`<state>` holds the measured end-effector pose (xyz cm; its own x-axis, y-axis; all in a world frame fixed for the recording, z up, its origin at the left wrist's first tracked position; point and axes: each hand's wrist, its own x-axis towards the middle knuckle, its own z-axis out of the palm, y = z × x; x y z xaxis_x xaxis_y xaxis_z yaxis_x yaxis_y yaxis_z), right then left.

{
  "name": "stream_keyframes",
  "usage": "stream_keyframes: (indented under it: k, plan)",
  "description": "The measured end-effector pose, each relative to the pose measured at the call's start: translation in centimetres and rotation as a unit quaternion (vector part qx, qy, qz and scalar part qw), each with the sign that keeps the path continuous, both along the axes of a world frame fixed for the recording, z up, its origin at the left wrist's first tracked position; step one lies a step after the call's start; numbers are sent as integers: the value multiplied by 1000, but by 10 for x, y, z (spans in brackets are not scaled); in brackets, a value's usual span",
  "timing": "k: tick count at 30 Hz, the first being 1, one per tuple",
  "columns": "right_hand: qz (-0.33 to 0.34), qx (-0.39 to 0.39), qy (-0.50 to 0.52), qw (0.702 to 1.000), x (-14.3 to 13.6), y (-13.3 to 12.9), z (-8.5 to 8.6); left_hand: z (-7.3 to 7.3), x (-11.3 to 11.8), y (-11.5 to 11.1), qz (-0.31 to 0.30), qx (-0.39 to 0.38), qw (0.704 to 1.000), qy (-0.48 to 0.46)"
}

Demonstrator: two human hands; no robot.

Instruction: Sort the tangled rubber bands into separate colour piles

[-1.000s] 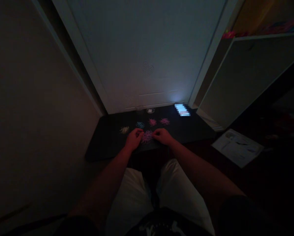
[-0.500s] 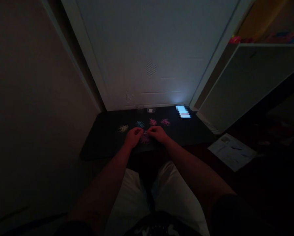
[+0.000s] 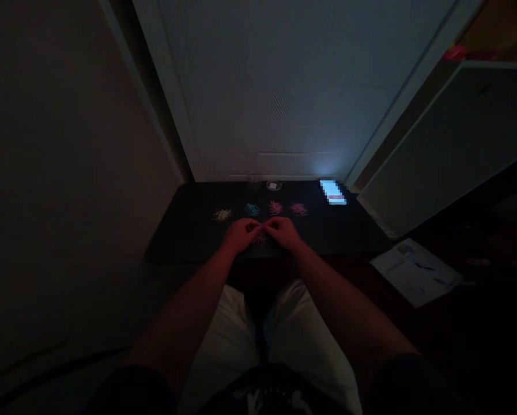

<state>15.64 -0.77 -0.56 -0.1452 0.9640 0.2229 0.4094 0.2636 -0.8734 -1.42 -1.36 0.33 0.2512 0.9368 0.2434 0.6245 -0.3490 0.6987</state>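
A low black table point(image 3: 189, 230) stands in front of a white door point(image 3: 284, 86) in a very dim room, and everything below is placed against that table. On its far half runs a row of small heaps of thin coloured strands, too small and dark to name more closely. Leftmost in the row is a pale yellow heap point(image 3: 221, 215), then a blue heap point(image 3: 252, 208), a pink heap point(image 3: 276, 207) and a darker pink heap point(image 3: 298, 208), each lying apart from its neighbour.

Nearer the table's front edge, the left hand point(image 3: 240, 234) rests on the top with its fingers curled inward toward the middle. Between the two hands lies a pink pile point(image 3: 260, 238) of the same strands, mostly covered by them. The fingertips of both hands meet over it and seem pinched on strands from it, though the dark keeps the pinch from being clear. The right hand point(image 3: 284, 233) mirrors the left, knuckles up, fingers bent in.

At the table's back edge, against the door, sits a small round clear dish point(image 3: 274, 185). Farther right on the back corner lies a lit phone point(image 3: 333, 192), its screen throwing a pale glow up the door. Off the table's right side, a sheet of paper point(image 3: 416, 271) lies on the floor.
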Motion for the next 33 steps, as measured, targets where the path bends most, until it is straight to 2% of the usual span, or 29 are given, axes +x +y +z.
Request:
stream_keyframes:
  k: [10,17,23,33]
  plan:
    - [-22,-8,59,998,6,0,-1,-5,0,1,10,-12,999,-44]
    - [-17,1,70,997,7,2,-5,-6,-1,0,-18,-6,999,-45]
    - [6,4,42,999,6,0,-4,-7,-2,0,-16,37,998,-44]
    - [26,34,-40,998,4,-5,0,-1,1,-4,-26,7,998,-51]
